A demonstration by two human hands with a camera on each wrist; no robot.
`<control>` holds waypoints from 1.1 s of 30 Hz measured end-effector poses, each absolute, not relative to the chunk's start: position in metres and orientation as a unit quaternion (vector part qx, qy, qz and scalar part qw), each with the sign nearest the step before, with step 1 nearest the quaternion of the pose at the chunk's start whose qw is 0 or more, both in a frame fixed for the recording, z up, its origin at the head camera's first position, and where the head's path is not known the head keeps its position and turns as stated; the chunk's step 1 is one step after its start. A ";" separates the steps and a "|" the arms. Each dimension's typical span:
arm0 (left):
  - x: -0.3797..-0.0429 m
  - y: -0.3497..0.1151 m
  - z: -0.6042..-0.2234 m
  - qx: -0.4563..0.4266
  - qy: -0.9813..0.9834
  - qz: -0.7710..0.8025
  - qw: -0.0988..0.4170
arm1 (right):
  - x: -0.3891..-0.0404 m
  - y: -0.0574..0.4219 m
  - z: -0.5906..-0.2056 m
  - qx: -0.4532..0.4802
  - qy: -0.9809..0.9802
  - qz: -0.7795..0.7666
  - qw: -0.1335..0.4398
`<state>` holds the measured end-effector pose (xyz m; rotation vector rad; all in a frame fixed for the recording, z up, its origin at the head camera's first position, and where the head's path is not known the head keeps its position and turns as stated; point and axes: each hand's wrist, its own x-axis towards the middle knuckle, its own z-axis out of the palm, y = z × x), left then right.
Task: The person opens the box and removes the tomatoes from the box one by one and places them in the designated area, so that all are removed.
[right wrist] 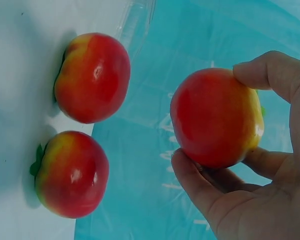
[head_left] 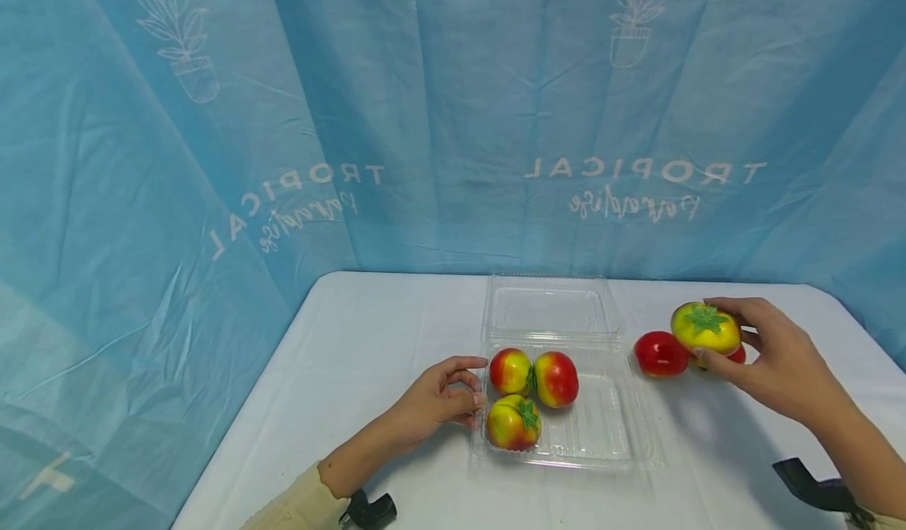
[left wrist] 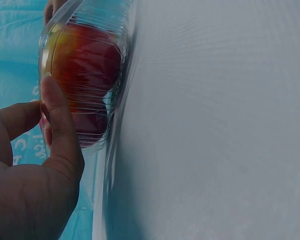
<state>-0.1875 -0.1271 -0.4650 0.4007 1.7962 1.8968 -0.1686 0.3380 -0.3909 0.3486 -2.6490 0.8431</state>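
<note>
My right hand (head_left: 786, 357) grips a red-and-yellow tomato (head_left: 690, 328) with a green calyx, thumb on one side and fingers on the other. In the right wrist view this tomato (right wrist: 215, 117) hangs apart from two more on the table, an upper tomato (right wrist: 94, 77) and a lower tomato (right wrist: 72, 175). A clear plastic clamshell box (head_left: 602, 420) lies with its lid folded back. Three tomatoes sit in its left half, one of them a yellower tomato (head_left: 513, 422) at the front. The left hand (head_left: 442, 396) pinches the box's left rim between thumb and finger.
The clear lid (head_left: 552, 306) lies flat behind the box. A white cloth (head_left: 396, 318) covers the table, and a blue printed curtain (head_left: 453, 121) hangs behind it and along the left side.
</note>
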 end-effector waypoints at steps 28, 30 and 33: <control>-0.188 -0.127 -0.464 0.151 0.661 0.693 0.247 | -0.176 0.359 -0.392 0.035 -0.957 0.256 0.133; -0.188 -0.127 -0.464 0.150 0.661 0.693 0.247 | -0.176 0.360 -0.392 0.028 -0.957 0.258 0.132; -0.188 -0.127 -0.465 0.149 0.660 0.693 0.248 | -0.176 0.362 -0.393 0.018 -0.956 0.262 0.128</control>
